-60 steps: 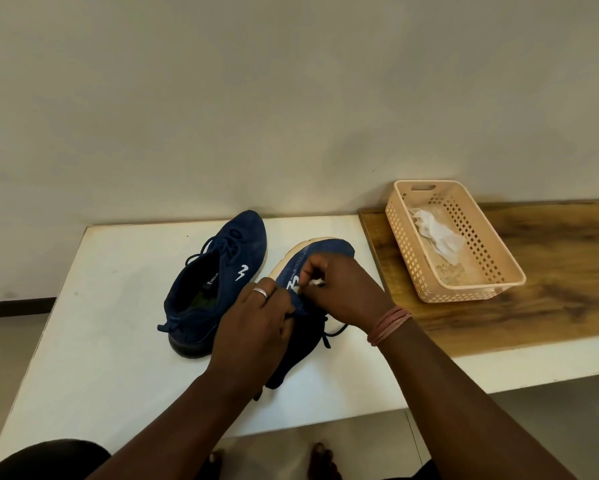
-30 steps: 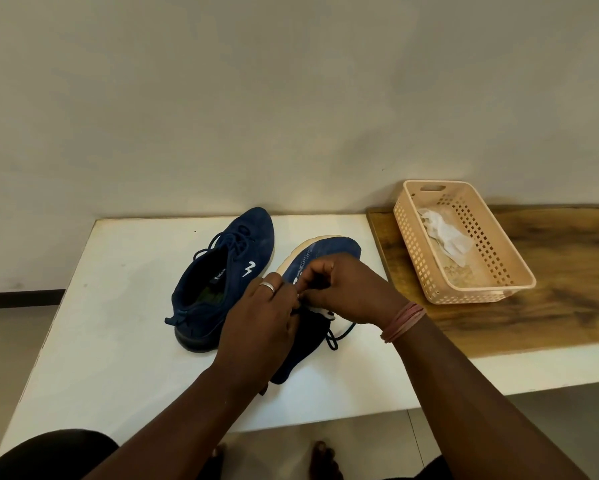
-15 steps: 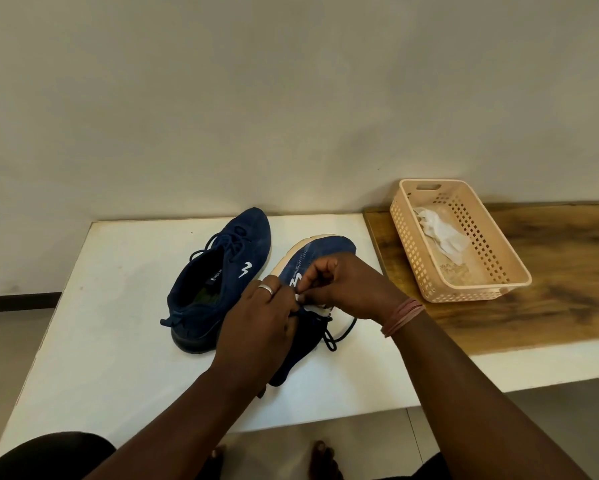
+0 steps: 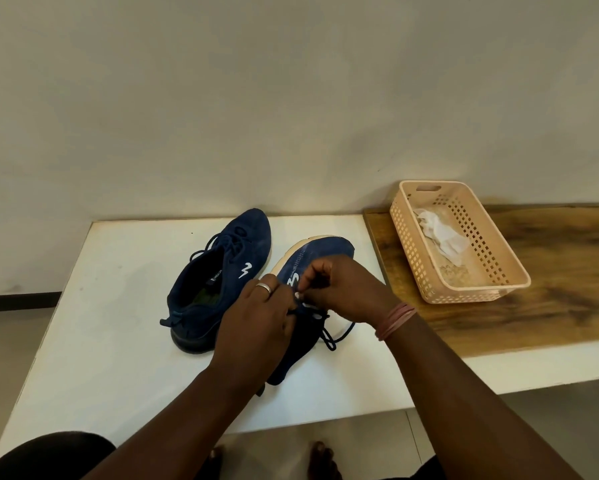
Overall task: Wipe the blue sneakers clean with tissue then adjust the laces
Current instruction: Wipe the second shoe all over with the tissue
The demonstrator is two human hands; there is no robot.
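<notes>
Landmark: white table [image 4: 118,341], all places below given from it.
Sneakers: two, both dark blue, both on the white table near its far edge.
Left sneaker [image 4: 218,282]: upright on its sole, toe toward the wall, opening facing up, laces threaded, no hand on it.
Right sneaker [image 4: 312,258]: just beside the first, tipped onto its side with the pale sole edge showing, toe toward the wall, heel toward the table's near edge.
Laces [image 4: 336,336]: dark, one loose loop trailing off the right sneaker onto the tabletop; others probably hidden under the hands.
Hands: two, both over the middle of the right sneaker.
Left hand [image 4: 256,327]: fingers curled down over the sneaker's throat, one silver ring [image 4: 264,287] on a finger; apparently gripping lace or upper, exact hold hidden by the knuckles.
Right hand [image 4: 343,289]: thumb and fingertips pinched together on a lace end with a pale tip, other fingers curled in; band of pink threads [image 4: 395,320] round the wrist.
Wooden board [image 4: 551,289]: one, lying on the table's right part against the wall.
Basket [image 4: 513,285]: one, peach plastic with holes, standing on the board, well apart from the sneakers.
Tissue [image 4: 443,237]: one crumpled white piece, inside the basket.
</notes>
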